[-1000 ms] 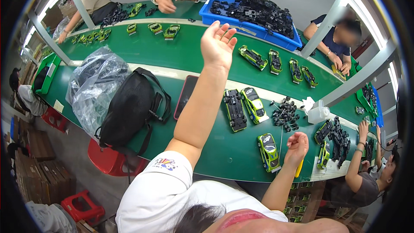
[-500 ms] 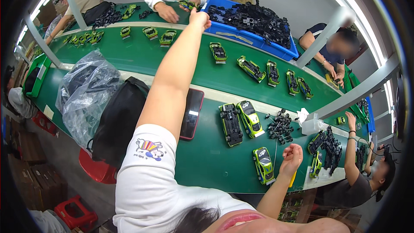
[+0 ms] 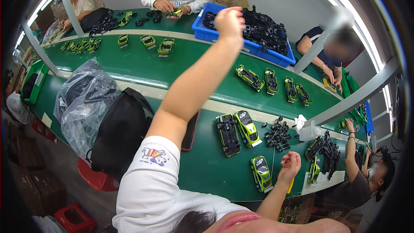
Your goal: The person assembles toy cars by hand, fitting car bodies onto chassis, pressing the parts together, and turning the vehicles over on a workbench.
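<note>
My left arm stretches far across the table, and my left hand (image 3: 230,23) is over the near-left part of a blue bin (image 3: 206,33) of black plastic car parts (image 3: 265,30). Its fingers are curled, and what they hold, if anything, is hidden. Near the front edge, my right hand (image 3: 290,165) is raised with fingers curled in; their contents cannot be made out. A yellow object (image 3: 290,185) shows partly behind that wrist. Left of this hand lies a green toy car (image 3: 261,174). Beyond it are an upturned car (image 3: 228,134), another green car (image 3: 247,128) and black wheel axles (image 3: 278,133).
Several upturned green cars (image 3: 249,77) line the green belt (image 3: 194,58). A black bag (image 3: 120,131) and a clear plastic bag (image 3: 84,97) lie left of my arm, which partly covers a phone (image 3: 189,133). Metal posts (image 3: 353,95) rise at the right. Co-workers sit around.
My left hand has moved right, from beside the opposite co-worker's hands to over the blue bin. That co-worker now has both hands on a green car. My right hand stays nearly in place.
</note>
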`<state>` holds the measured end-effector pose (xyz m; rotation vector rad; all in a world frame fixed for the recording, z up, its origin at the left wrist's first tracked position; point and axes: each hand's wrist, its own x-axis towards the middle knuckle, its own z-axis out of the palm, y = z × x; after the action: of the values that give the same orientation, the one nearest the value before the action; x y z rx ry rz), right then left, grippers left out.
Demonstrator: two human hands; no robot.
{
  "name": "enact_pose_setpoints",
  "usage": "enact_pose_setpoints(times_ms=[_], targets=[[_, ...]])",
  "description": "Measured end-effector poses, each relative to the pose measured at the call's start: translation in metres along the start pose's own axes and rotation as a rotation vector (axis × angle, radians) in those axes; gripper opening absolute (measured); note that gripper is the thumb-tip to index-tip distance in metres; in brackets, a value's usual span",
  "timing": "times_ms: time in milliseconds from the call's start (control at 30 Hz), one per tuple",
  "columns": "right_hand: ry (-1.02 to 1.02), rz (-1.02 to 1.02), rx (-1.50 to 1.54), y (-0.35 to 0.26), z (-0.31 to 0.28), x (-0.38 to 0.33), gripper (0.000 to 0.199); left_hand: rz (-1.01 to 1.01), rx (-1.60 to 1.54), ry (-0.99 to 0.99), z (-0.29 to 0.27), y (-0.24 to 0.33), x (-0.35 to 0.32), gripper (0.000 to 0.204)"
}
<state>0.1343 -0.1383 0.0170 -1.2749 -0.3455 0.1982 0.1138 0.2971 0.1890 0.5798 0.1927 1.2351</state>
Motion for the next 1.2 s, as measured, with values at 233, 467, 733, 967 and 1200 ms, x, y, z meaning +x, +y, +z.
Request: enact_pose_setpoints(times_ms=[233, 467, 733, 967, 1200], targets=[[-0.097, -0.023, 0.048, 0.0, 0.011, -0.002, 0.019, -0.137, -0.198, -0.591, 0.063, 0.064, -0.227, 0.016], [-0.063, -0.065, 0.177, -0.005, 0.031, -0.009, 0.019, -0.103, -0.218, -0.945, 0.028, 0.075, -0.31, 0.017], [-0.132, -0.006, 0.039, -0.003, 0.005, -0.005, 0.016, 0.006, -0.223, -1.301, 0.012, 0.106, -0.319, 0.022], [-0.155, -0.045, 0.005, -0.006, 0.012, -0.011, 0.015, -0.091, -0.327, -1.261, 0.012, 0.105, -0.326, 0.01], [-0.142, -0.069, 0.008, -0.009, 0.013, -0.012, 0.015, -0.291, -0.364, -1.334, 0.01, 0.102, -0.328, 0.01]])
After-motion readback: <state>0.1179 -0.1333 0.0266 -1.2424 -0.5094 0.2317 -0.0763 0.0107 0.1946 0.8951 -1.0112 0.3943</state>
